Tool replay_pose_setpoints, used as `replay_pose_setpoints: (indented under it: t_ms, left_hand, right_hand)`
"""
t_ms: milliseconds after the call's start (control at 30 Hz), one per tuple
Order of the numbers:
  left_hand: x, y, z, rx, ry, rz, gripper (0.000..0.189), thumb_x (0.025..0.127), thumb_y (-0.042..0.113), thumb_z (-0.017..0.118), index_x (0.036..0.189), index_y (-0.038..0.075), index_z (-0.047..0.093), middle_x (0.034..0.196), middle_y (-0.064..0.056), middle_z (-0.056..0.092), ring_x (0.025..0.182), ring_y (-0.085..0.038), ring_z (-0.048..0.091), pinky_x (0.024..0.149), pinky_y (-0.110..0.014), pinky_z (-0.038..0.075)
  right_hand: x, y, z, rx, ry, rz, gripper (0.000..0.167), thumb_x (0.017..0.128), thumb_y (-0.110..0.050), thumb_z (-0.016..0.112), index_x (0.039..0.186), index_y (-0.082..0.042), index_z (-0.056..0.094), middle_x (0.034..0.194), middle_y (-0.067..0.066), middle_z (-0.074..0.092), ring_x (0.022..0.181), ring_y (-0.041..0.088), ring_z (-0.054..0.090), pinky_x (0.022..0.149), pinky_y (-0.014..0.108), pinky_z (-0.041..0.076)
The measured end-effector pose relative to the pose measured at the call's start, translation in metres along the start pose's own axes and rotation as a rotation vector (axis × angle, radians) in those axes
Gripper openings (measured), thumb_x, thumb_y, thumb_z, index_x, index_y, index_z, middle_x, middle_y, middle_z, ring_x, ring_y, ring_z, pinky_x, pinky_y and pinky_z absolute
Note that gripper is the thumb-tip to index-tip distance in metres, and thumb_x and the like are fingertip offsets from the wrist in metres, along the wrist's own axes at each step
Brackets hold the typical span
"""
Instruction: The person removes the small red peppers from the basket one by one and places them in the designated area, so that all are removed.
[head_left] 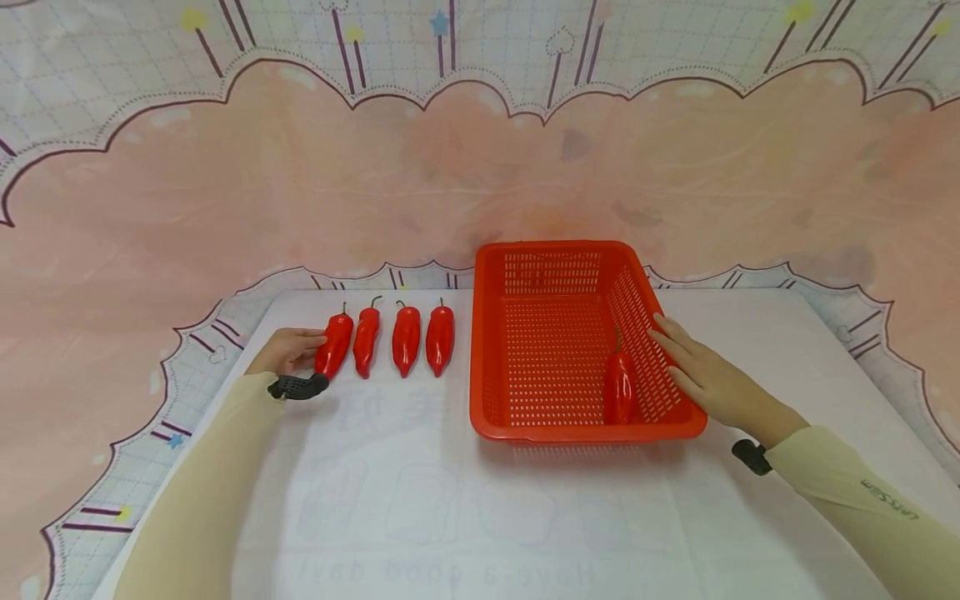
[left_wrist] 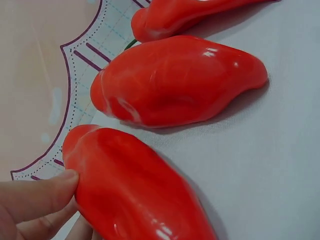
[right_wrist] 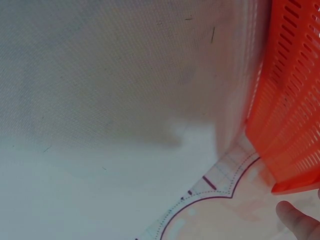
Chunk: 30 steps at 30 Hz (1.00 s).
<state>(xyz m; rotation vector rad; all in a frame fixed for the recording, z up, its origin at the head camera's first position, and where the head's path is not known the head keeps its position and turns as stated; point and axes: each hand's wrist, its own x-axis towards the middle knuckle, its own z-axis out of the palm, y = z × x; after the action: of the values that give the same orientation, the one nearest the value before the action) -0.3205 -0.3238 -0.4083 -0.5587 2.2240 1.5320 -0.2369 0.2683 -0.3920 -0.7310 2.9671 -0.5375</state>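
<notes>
My left hand (head_left: 287,350) is at the leftmost red chili pepper (head_left: 334,345); in the left wrist view a fingertip touches that pepper (left_wrist: 132,187) along its side. The other fingers are partly hidden behind it. Three more glossy red peppers lie to its right: a thin one (head_left: 366,340), then a plumper one (head_left: 406,340) and the last (head_left: 440,338). My right hand (head_left: 708,379) rests on the right rim of a red plastic basket (head_left: 489,358), its fingers fairly straight. In the basket's near right corner is another pepper (head_left: 620,387). The right wrist view shows only one fingertip beside the basket wall (right_wrist: 295,100).
A white cloth (head_left: 420,500) with faint printing covers the table. Behind it hangs a pink patterned cloth (head_left: 375,183) with scalloped borders. Dark straps are on the left wrist (head_left: 300,387) and right wrist (head_left: 750,457).
</notes>
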Motion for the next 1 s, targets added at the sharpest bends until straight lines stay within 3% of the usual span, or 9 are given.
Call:
replay_pose_setpoints:
  t_ms: [233,533,833,1000]
  left_hand:
    - [0.0001,-0.0038,-0.0043,-0.019,0.020,0.006,0.060,0.099,0.027,0.043,0.148,0.000,0.021,0.153,-0.022,0.021,0.133,-0.033,0.032,0.114,-0.040,0.032]
    - [0.0035,-0.0060,-0.0070,-0.014,-0.003,0.006,0.060,0.099,0.032,0.043,0.148,0.003,0.023,0.152,-0.021,0.023,0.132,-0.033,0.033,0.112,-0.040,0.034]
    - [0.0016,-0.0008,-0.0072,-0.121,0.028,-0.007,0.065,0.099,0.034,0.040,0.151,0.006,0.013,0.157,-0.018,0.016,0.139,-0.033,0.027,0.115,-0.040,0.029]
    - [0.0009,0.0034,-0.0092,-0.126,0.071,0.007,0.061,0.100,0.034,0.035,0.150,0.007,0.015,0.156,-0.018,0.019,0.140,-0.032,0.028,0.115,-0.038,0.028]
  right_hand:
    - [-0.0005,-0.0022,-0.0013,0.000,0.001,0.002,0.060,0.099,-0.029,0.041,0.151,-0.010,0.017,0.160,0.010,0.006,0.142,0.041,0.017,0.102,0.065,0.032]
    - [-0.0013,-0.0021,-0.0014,0.007,-0.005,0.014,0.061,0.099,-0.030,0.041,0.151,-0.012,0.016,0.160,0.009,0.005,0.142,0.040,0.016,0.102,0.065,0.032]
    - [-0.0015,-0.0011,0.0000,0.017,-0.001,0.015,0.060,0.099,-0.031,0.041,0.151,-0.013,0.016,0.160,0.009,0.005,0.143,0.040,0.016,0.103,0.065,0.031]
    - [-0.0004,-0.0014,-0.0003,0.053,0.007,0.016,0.059,0.099,-0.030,0.040,0.151,-0.013,0.016,0.160,0.008,0.004,0.143,0.040,0.015,0.103,0.066,0.031]
